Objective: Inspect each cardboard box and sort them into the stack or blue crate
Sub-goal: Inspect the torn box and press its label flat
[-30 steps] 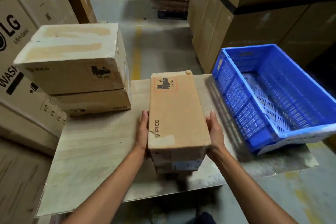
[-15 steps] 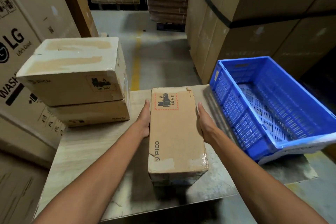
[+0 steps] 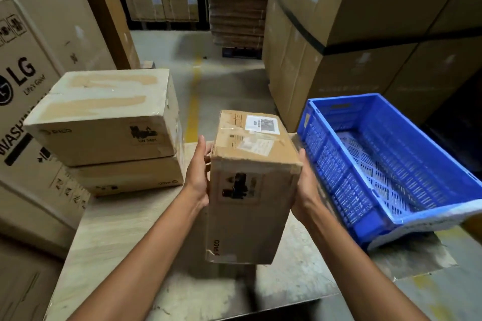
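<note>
**A:** Head view, what do you have?

**B:** I see the box (image 3: 250, 203) tipped up over the table (image 3: 125, 237), between the stack (image 3: 104, 122) and the blue crate (image 3: 336, 185). The left hand (image 3: 199, 174) presses flat with its fingers straight. The right hand (image 3: 306, 185) braces the far side, fingers hidden, so I can't tell its grip.

**A:** Which step?

**B:** Inspection, I'd judge. Next I'd choose: left onto the stack, or right into the crate.

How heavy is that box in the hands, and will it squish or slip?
Probably light: the box is tilted up by just the left hand and right hand pressing its sides. Likely stiff: its sides look straight, though one corner is crumpled. It might slip; shiny tape crosses its top.
</note>
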Demonstrator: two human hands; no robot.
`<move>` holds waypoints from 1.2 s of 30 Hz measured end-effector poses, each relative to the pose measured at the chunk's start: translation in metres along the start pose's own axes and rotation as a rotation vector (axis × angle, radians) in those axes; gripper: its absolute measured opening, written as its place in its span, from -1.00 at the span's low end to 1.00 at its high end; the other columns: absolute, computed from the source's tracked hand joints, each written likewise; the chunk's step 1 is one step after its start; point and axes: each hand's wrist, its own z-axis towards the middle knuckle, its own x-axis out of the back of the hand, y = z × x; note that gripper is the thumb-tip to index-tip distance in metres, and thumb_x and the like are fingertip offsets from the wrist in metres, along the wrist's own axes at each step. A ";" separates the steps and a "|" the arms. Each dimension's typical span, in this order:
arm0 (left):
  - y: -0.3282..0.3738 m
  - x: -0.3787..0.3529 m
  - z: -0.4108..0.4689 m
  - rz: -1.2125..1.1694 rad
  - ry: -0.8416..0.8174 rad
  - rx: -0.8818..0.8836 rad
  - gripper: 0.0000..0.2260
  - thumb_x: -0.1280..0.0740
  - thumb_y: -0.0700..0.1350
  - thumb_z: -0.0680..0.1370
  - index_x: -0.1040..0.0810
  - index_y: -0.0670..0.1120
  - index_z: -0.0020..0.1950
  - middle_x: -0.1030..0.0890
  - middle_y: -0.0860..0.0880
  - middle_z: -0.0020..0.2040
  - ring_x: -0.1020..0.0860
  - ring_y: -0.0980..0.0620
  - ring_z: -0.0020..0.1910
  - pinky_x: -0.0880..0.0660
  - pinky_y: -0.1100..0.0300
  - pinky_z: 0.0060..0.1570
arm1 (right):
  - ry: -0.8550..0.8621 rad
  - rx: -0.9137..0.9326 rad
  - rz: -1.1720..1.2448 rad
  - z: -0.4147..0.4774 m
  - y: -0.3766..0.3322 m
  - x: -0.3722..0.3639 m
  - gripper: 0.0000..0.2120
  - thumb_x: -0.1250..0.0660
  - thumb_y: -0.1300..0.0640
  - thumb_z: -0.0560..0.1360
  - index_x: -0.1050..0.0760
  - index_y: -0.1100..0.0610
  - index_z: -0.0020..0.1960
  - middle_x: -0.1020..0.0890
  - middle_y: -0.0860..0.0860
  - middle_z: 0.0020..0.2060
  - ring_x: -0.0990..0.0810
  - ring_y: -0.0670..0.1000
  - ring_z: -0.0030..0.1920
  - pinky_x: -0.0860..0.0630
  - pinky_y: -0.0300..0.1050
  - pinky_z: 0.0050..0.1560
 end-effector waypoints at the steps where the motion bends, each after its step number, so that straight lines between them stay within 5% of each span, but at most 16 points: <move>1: -0.004 0.002 -0.003 -0.023 -0.014 -0.002 -0.26 -0.22 0.52 0.43 -0.58 0.00 0.34 -0.59 -0.19 0.31 -0.54 -0.24 0.32 -0.42 -0.32 0.32 | -0.004 -0.008 0.012 -0.002 0.005 0.002 -0.46 0.03 -0.25 0.68 -0.66 -0.01 0.01 -0.76 0.00 -0.11 -0.74 -0.02 -0.11 -0.66 -0.10 -0.15; 5: -0.026 0.012 -0.016 -0.153 -0.008 0.005 -0.33 -0.26 0.33 0.55 -0.46 -0.16 0.44 -0.55 -0.28 0.33 -0.52 -0.30 0.32 -0.38 -0.31 0.36 | -0.007 -0.048 -0.020 -0.007 0.020 0.005 -0.38 -0.07 -0.37 0.57 -0.62 0.07 0.22 -0.73 0.11 0.07 -0.69 0.13 0.13 -0.56 0.15 0.25; 9: -0.041 0.023 -0.030 -0.146 0.037 -0.027 -0.28 -0.39 0.35 0.46 -0.46 -0.11 0.44 -0.54 -0.25 0.36 -0.49 -0.29 0.37 -0.35 -0.31 0.38 | 0.033 -0.012 -0.106 -0.007 0.029 0.010 -0.33 -0.18 -0.45 0.50 -0.65 0.09 0.20 -0.70 0.14 0.14 -0.63 0.20 0.23 -0.47 0.23 0.36; 12: -0.036 0.018 -0.045 0.029 0.102 -0.179 -0.41 -0.33 0.34 0.48 -0.53 -0.06 0.31 -0.62 -0.17 0.25 -0.58 -0.20 0.26 -0.46 -0.28 0.29 | 0.026 0.056 -0.158 -0.012 0.030 0.014 -0.32 -0.23 -0.45 0.44 -0.65 0.10 0.19 -0.68 0.13 0.15 -0.61 0.21 0.24 -0.44 0.31 0.36; 17: -0.024 0.005 -0.078 0.607 0.078 -0.641 -0.56 -0.28 0.21 0.52 -0.56 -0.05 0.25 -0.51 0.02 0.26 -0.50 0.06 0.29 -0.44 0.15 0.30 | 0.003 0.491 -0.451 -0.033 0.006 0.014 -0.63 -0.27 -0.21 0.49 -0.59 -0.07 0.20 -0.64 -0.18 0.18 -0.58 -0.11 0.26 -0.53 0.01 0.28; 20: -0.022 -0.001 -0.093 0.882 0.006 -0.838 -0.67 -0.32 0.06 0.53 -0.63 -0.14 0.14 -0.52 -0.06 0.26 -0.47 0.07 0.33 -0.38 0.39 0.25 | -0.051 0.814 -0.876 -0.042 0.002 0.012 -0.65 -0.27 -0.09 0.51 -0.68 0.06 0.12 -0.58 -0.15 0.30 -0.49 -0.16 0.36 -0.39 -0.27 0.35; 25: -0.036 -0.001 -0.104 1.202 -0.085 -1.163 -0.84 -0.38 -0.13 0.55 -0.68 -0.21 -0.02 -0.63 -0.11 0.04 -0.59 -0.07 0.11 -0.55 0.03 0.10 | -0.170 1.114 -1.212 -0.051 0.027 0.008 -0.82 -0.36 0.11 0.51 -0.71 0.16 -0.02 -0.70 0.01 0.09 -0.62 0.02 0.18 -0.56 -0.02 0.21; 29: -0.040 -0.005 -0.107 1.246 -0.039 -1.142 -0.88 -0.37 -0.18 0.54 -0.70 -0.18 -0.07 -0.67 -0.06 -0.03 -0.62 -0.02 0.05 -0.58 0.04 0.03 | -0.149 1.121 -1.253 -0.049 0.030 0.012 -0.81 -0.38 0.09 0.50 -0.73 0.12 0.00 -0.73 -0.05 0.05 -0.64 -0.02 0.15 -0.57 -0.09 0.21; 33: -0.018 -0.017 -0.101 1.377 -0.122 -1.043 -0.86 -0.32 -0.12 0.55 -0.61 -0.12 -0.16 -0.55 0.00 -0.15 -0.50 0.01 -0.13 -0.53 0.05 -0.21 | -0.196 1.041 -1.346 -0.046 0.007 0.000 -0.82 -0.34 0.05 0.46 -0.71 0.09 -0.11 -0.72 -0.08 -0.05 -0.65 0.00 -0.01 -0.63 -0.02 -0.03; 36: -0.004 -0.028 -0.085 1.492 -0.131 -0.926 -0.79 -0.30 -0.06 0.57 -0.63 -0.08 0.13 -0.59 -0.04 0.11 -0.51 -0.01 0.13 -0.58 0.05 0.07 | -0.141 0.978 -1.494 -0.034 -0.007 -0.014 -0.82 -0.38 0.07 0.45 -0.68 0.12 -0.04 -0.71 0.02 -0.01 -0.65 0.10 0.02 -0.64 0.02 0.01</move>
